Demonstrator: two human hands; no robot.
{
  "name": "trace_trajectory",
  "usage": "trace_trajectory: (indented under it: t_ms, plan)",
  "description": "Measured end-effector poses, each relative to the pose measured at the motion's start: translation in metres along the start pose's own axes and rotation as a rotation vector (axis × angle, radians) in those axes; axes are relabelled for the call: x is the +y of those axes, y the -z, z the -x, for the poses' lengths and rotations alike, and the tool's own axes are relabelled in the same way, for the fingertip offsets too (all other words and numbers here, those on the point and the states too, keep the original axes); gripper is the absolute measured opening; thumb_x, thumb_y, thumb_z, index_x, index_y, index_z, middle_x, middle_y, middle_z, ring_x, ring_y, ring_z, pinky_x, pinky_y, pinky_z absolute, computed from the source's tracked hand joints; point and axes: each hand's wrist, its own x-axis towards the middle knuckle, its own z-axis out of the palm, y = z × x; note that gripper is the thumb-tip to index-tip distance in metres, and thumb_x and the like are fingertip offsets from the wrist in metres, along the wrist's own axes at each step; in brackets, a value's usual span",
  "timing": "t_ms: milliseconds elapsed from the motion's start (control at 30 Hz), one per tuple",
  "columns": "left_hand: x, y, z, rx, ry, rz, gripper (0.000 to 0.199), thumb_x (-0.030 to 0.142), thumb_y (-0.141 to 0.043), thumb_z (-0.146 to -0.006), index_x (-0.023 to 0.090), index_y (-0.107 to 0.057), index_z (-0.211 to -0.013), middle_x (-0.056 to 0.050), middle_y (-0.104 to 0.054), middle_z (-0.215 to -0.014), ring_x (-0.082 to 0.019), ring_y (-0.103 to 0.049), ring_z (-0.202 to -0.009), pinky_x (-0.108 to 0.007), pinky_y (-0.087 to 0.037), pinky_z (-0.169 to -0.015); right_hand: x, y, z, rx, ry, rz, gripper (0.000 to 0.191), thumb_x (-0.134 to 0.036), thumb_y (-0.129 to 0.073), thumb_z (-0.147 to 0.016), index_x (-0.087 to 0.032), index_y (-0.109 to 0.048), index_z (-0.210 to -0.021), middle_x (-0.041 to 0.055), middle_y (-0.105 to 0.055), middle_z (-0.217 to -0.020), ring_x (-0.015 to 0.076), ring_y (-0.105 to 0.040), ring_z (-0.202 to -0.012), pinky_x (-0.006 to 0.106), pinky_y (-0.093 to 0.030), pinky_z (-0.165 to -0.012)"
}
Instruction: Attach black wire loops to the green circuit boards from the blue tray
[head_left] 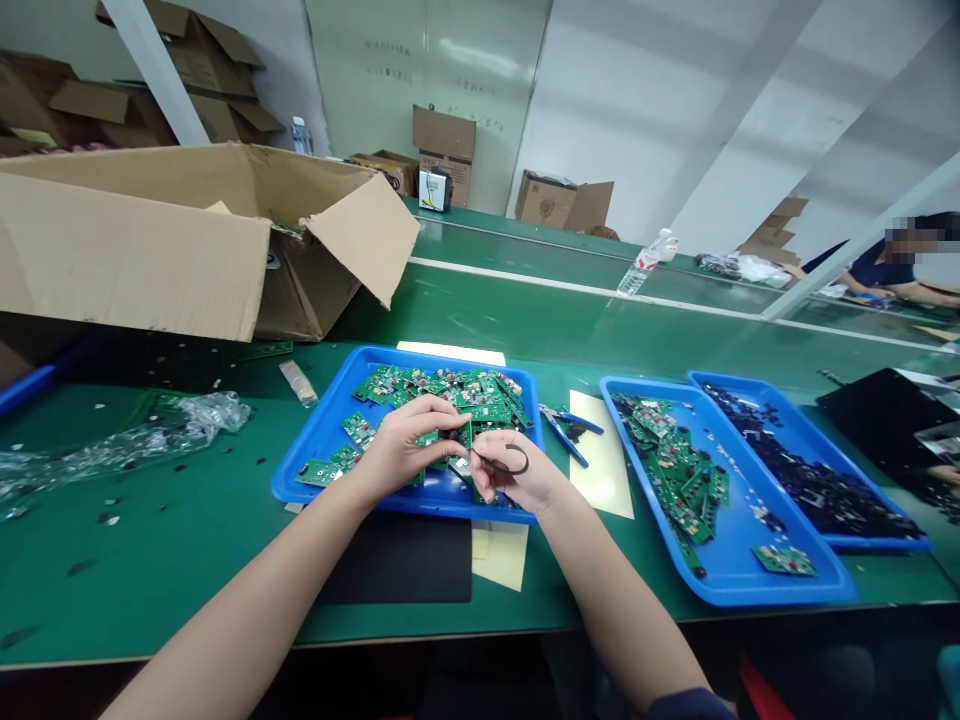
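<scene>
Above a blue tray [300,478] of green circuit boards, my left hand [409,445] pinches a circuit board [470,432], seen almost edge-on. Close against it, my right hand [517,470] has its fingers closed on a thin black curved piece [519,462], which looks like a wire. Its inner end reaches toward the board; whether it is joined there cannot be made out. More circuit boards [484,392] lie heaped under and behind both hands.
Blue-handled cutters [574,432] rest right of the tray on yellow paper [611,480]. Further right stand a tray with boards [795,595] and a tray of black parts [892,543]. A cardboard box [135,250] and clear plastic wrap [202,420] are left. A person [862,265] sits far right.
</scene>
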Motion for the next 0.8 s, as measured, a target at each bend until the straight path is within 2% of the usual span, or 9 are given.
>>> trace_trajectory:
  t_ms: [100,233,367,500,667,800]
  plan:
    - [0.0011,-0.0024,0.0012,-0.019,0.119,0.126,0.027,0.037,-0.068,-0.072,0.016,-0.069,-0.089,-0.007,-0.064,-0.081,-0.017,-0.063,-0.077,-0.027,-0.055,-0.068,-0.0014,-0.0005,0.0001,0.035,0.003,0.038,0.031,-0.041,-0.068,-0.066,-0.013,-0.056,-0.06,-0.0034,-0.055,-0.045,0.0073,-0.05,-0.034,0.019,-0.041,-0.037]
    - [0.0036,-0.0063,0.0023,-0.007,0.297,0.316,0.028,0.037,-0.071,-0.068,0.016,-0.069,-0.087,-0.007,-0.063,-0.084,-0.018,-0.064,-0.078,-0.025,-0.057,-0.061,-0.0012,-0.0009,-0.0002,0.142,0.087,0.089,0.032,-0.042,-0.072,-0.063,-0.015,-0.055,-0.063,-0.0032,-0.058,-0.048,0.0089,-0.055,-0.039,0.019,-0.042,-0.04]
    - [0.0039,-0.0079,0.0022,0.083,0.368,0.383,0.029,0.038,-0.072,-0.067,0.017,-0.069,-0.086,-0.007,-0.063,-0.087,-0.019,-0.063,-0.082,-0.029,-0.058,-0.066,0.0015,-0.0017,-0.0027,0.219,0.164,0.106,0.033,-0.04,-0.074,-0.061,-0.017,-0.058,-0.079,-0.0024,-0.063,-0.058,0.0118,-0.062,-0.051,0.022,-0.047,-0.048]
    - [0.0034,-0.0085,0.0019,0.113,0.427,0.408,0.032,0.039,-0.074,-0.064,0.016,-0.069,-0.086,-0.008,-0.062,-0.09,-0.019,-0.064,-0.08,-0.031,-0.058,-0.067,0.0023,-0.0046,-0.005,0.267,0.26,0.139,0.03,-0.04,-0.073,-0.06,-0.018,-0.061,-0.078,-0.0022,-0.062,-0.066,0.0106,-0.06,-0.06,0.023,-0.05,-0.055]
    - [0.0051,-0.0091,0.0008,0.142,0.473,0.472,0.031,0.037,-0.077,-0.06,0.015,-0.068,-0.08,-0.006,-0.061,-0.087,-0.019,-0.063,-0.08,-0.031,-0.057,-0.069,0.0043,-0.0073,-0.0052,0.207,0.261,0.148,0.029,-0.042,-0.072,-0.062,-0.018,-0.058,-0.068,-0.0028,-0.06,-0.058,0.011,-0.058,-0.053,0.025,-0.049,-0.055]
    - [0.0063,-0.0086,0.0,0.146,0.493,0.517,0.029,0.034,-0.078,-0.059,0.015,-0.068,-0.079,-0.005,-0.061,-0.084,-0.017,-0.062,-0.076,-0.031,-0.056,-0.068,0.0062,-0.0069,-0.0049,0.175,0.242,0.148,0.029,-0.044,-0.069,-0.065,-0.018,-0.057,-0.067,-0.0031,-0.058,-0.055,0.0109,-0.056,-0.048,0.026,-0.048,-0.053]
